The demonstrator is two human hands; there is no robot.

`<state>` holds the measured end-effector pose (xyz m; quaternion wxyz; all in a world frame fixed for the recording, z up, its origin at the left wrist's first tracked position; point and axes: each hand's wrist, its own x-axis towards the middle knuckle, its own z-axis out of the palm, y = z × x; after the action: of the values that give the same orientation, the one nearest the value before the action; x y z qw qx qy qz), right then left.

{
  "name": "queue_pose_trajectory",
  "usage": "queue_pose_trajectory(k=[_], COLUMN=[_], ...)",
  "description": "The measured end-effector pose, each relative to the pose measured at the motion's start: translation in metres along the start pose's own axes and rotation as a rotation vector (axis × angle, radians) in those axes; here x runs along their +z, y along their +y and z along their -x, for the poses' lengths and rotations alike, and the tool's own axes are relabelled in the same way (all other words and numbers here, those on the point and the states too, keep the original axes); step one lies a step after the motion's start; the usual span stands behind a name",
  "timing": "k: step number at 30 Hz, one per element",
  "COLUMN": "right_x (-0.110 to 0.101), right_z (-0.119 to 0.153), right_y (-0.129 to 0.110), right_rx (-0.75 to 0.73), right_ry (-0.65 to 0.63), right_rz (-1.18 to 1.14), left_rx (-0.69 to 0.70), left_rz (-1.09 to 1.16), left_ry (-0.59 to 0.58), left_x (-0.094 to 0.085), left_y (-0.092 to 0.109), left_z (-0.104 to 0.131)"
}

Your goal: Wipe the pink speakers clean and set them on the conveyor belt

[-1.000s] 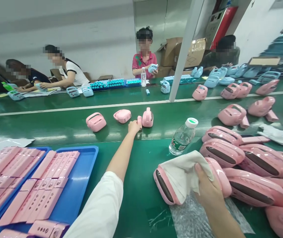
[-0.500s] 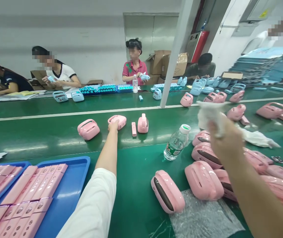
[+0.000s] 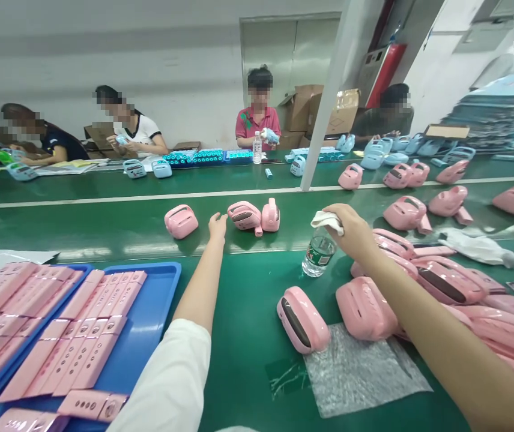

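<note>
Trays point(image 3: 142, 336) of boxes point(image 3: 97, 348) lie near left, a bottle point(image 3: 320, 255) stands between them and piled housings point(image 3: 455, 279) at right.

Wall point(image 3: 81, 48): grey-white, spanning the background and carrying faint horizontal shadow bands.
Double door point(image 3: 279, 48): pale, seam showing at its middle, standing closed behind the far bench.
Post point(image 3: 328, 102): light-coloured, rising at a slant from the green surface.
Cartons point(image 3: 302, 108): brown, sitting against the background beside the post.
Cabinet point(image 3: 382, 75): red-sided, leaning in view right of the cartons.
Work surface point(image 3: 234, 336): green, stretching across the room; white strip point(image 3: 149, 198) crossing it.
Light: reflecting in pale streaks.
</note>
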<state>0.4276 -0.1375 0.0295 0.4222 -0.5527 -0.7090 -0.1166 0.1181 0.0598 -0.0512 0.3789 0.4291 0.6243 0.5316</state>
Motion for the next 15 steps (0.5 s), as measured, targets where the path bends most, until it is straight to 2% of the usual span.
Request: queue_pose_trajectory(k=[4, 7, 12, 15], right_x=[-0.001, -0.001, 0.004, 0.000], right_z=[0.001, 0.004, 0.004, 0.000], right_y=[-0.001, -0.003, 0.002, 0.014], right_rx=[0.016, 0.028, 0.075, 0.189], right_ry=[-0.002, 0.029, 0.110, 0.270], right_rz=[-0.028, -0.077, -0.183, -0.227], left_rx=[0.085, 0.119, 0.194, 0.247], left_rz=[-0.130, -0.234, -0.413, -0.503], left_ry=[-0.056, -0.112, -0.193, -0.225], left_x=[0.024, 0.033, 0.025, 0.009], left_y=[0.011, 0.020, 0.031, 0.039], left_z=[-0.001, -0.007, -0.006, 0.008])
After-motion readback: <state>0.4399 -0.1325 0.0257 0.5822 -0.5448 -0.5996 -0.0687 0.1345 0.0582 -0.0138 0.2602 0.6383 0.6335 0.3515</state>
